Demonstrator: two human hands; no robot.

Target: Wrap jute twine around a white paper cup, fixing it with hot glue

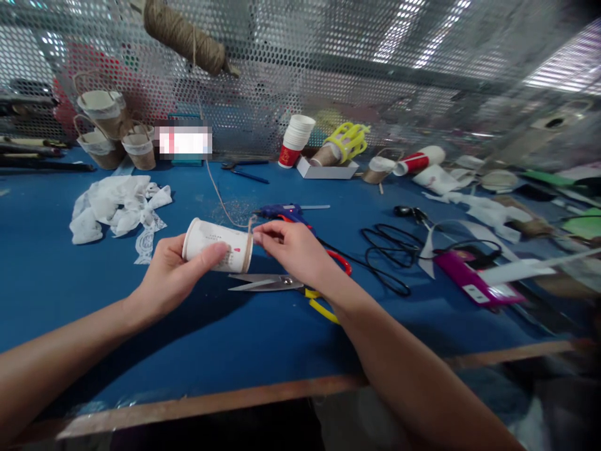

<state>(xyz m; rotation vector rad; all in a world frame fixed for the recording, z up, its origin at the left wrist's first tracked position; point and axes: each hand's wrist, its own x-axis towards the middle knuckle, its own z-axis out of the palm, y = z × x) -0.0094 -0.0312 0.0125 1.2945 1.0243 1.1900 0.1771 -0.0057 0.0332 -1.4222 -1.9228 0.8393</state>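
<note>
My left hand [176, 272] is wrapped round a white paper cup [213, 241] that lies on its side in the air, its open mouth to the left. Brown twine [247, 250] circles the cup near its base. My right hand [288, 247] pinches the twine at the base end. From there the strand runs up to a large twine spool [183, 37] hanging on the mesh. Under my right wrist lie scissors [267, 283] with red and yellow handles, blades open. A blue glue gun [282, 212] rests just behind that hand.
White lace [117, 210] is heaped at the left. Several twine-wrapped cups [101, 147] stand behind it. A stack of paper cups [297, 141] and a white box [326, 169] are at the back. Black cable [385, 250] and a purple box [474, 279] lie to the right.
</note>
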